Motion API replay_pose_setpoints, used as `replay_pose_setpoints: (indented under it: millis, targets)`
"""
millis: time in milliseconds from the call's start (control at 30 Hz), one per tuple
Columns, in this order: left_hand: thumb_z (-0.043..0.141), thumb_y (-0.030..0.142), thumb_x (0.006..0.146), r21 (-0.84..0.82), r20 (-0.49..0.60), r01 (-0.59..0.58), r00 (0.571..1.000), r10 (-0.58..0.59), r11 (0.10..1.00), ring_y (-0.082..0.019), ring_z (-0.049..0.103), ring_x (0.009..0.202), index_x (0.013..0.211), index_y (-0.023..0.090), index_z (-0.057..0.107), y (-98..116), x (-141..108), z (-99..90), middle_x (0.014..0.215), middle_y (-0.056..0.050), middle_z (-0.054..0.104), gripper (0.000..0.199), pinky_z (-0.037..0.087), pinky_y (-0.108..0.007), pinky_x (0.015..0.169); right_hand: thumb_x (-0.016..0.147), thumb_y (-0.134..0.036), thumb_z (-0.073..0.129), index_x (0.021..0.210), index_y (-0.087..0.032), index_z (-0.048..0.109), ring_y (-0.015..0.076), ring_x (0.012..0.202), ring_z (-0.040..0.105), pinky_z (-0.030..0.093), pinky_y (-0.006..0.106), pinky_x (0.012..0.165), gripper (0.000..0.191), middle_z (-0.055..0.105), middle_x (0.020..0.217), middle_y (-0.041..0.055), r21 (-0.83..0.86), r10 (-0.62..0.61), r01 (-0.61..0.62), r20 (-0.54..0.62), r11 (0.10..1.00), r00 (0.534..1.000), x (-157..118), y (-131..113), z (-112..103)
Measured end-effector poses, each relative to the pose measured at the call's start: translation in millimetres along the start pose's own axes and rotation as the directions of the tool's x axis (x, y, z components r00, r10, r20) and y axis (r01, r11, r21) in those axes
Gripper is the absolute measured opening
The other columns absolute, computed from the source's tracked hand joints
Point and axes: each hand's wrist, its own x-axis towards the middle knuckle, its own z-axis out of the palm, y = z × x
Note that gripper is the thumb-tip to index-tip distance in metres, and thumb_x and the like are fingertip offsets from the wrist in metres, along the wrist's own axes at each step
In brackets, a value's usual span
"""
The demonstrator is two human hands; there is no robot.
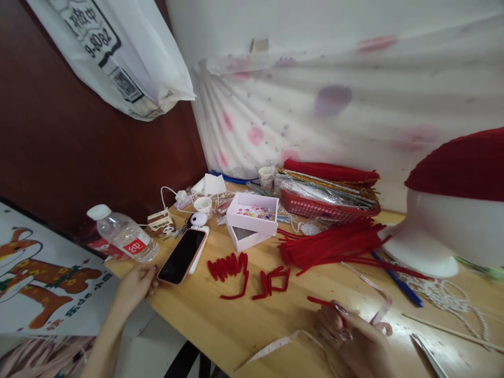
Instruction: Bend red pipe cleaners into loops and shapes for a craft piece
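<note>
My left hand (136, 286) is at the table's left edge, its bent fingers closed on the lower corner of a phone (184, 255). The phone's screen is dark, and a white device (200, 251) shows under it. In my right hand (352, 336), a short red pipe cleaner (319, 301) is pinched between the fingers, one end sticking out left. A pale measuring tape (370, 282) curves around that hand; whether the fingers touch it I cannot tell. Between the hands lie a zigzag-bent red pipe cleaner (227, 266) and bent red pieces (271, 282).
A bundle of red pipe cleaners (331, 244) lies before a red basket (331, 207) of packets. Nearby are a white box (252, 212) with beads, a water bottle (124, 233), a blue pen (401, 281), scissors (429, 356) and a white head form (441, 231) with red covering.
</note>
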Motion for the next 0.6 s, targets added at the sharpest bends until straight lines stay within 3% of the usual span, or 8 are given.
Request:
replay_pose_setpoints:
  millis: [100,167,233,300,367,400,500,600]
  targets:
    - [0.041,0.063,0.073,-0.205,0.099,0.012,0.995,0.008,0.979,-0.015,0.051,0.036,0.074,0.024,0.042,18,-10,-15.3,0.047,0.006,0.054,0.038,0.034,-0.023,0.038,0.078,-0.035,0.072,0.058,-0.016,0.064,0.013,0.056,0.033,0.034,0.03,0.057,0.029,0.04,0.057,-0.0008,0.023,0.01,-0.01,0.013,1.0,1.0,-1,-1,0]
    - [0.057,0.06,0.07,-0.459,0.218,0.097,0.976,0.006,0.883,-0.011,0.046,0.035,0.078,0.023,0.045,37,-16,-29.0,0.046,0.009,0.053,0.039,0.031,-0.019,0.038,0.078,-0.034,0.072,0.057,-0.016,0.063,0.0128,0.055,0.033,0.033,0.03,0.057,0.03,0.039,0.057,-0.001,0.026,0.014,-0.014,-0.003,1.0,1.0,-2,-1,3]
    - [0.069,0.052,0.067,-0.57,0.224,0.11,0.974,0.025,0.814,-0.008,0.042,0.034,0.077,0.023,0.048,63,-18,-42.2,0.047,0.009,0.054,0.038,0.026,-0.017,0.036,0.078,-0.035,0.073,0.057,-0.016,0.063,0.0127,0.055,0.033,0.033,0.029,0.057,0.03,0.04,0.057,-0.0009,0.023,0.023,-0.022,-0.015,0.999,1.0,-2,-1,6]
    - [0.068,0.041,0.075,-0.692,0.196,0.072,0.976,0.091,0.718,-0.006,0.04,0.034,0.075,0.021,0.049,95,-13,-51.8,0.047,0.009,0.051,0.028,0.024,-0.014,0.035,0.077,-0.037,0.074,0.057,-0.016,0.063,0.0122,0.054,0.031,0.032,0.029,0.056,0.031,0.039,0.056,-0.0012,0.027,0.029,-0.028,-0.016,0.999,0.999,-2,0,9]
    - [0.059,0.022,0.086,-0.833,0.121,0.036,0.986,0.118,0.552,-0.005,0.037,0.033,0.074,0.019,0.049,133,0,-56.8,0.048,0.008,0.05,0.016,0.025,-0.014,0.034,0.075,-0.037,0.076,0.055,-0.015,0.064,0.0116,0.053,0.03,0.03,0.028,0.054,0.031,0.038,0.054,-0.0018,0.042,0.019,-0.019,-0.015,0.999,1.0,-1,0,10]
    - [0.051,0.015,0.091,-0.858,0.088,0.002,0.986,0.143,0.514,-0.005,0.04,0.037,0.073,0.019,0.048,154,10,-57.6,0.049,0.007,0.049,0.019,0.028,-0.013,0.036,0.074,-0.036,0.077,0.055,-0.015,0.064,0.0115,0.053,0.03,0.029,0.027,0.053,0.031,0.037,0.054,-0.0019,0.051,0.015,-0.014,-0.018,0.999,1.0,-1,0,11]
    - [0.036,0.005,0.097,-0.882,0.011,-0.087,0.979,0.204,0.462,-0.002,0.047,0.045,0.074,0.017,0.047,218,47,-53.4,0.056,0.006,0.054,0.028,0.038,-0.01,0.047,0.075,-0.035,0.076,0.056,-0.015,0.065,0.0114,0.054,0.031,0.03,0.027,0.055,0.029,0.04,0.056,-0.0013,0.059,0.016,-0.014,-0.024,0.998,1.0,-1,1,10]
    - [0.038,0.011,0.099,-0.86,-0.014,-0.142,0.967,0.256,0.49,-0.004,0.059,0.061,0.08,0.016,0.052,270,85,-36.5,0.072,0.002,0.064,0.024,0.05,-0.015,0.062,0.074,-0.034,0.076,0.057,-0.015,0.065,0.0113,0.054,0.031,0.03,0.027,0.055,0.028,0.041,0.055,-0.0015,0.055,0.001,0.001,-0.027,0.999,1.0,-1,2,9]
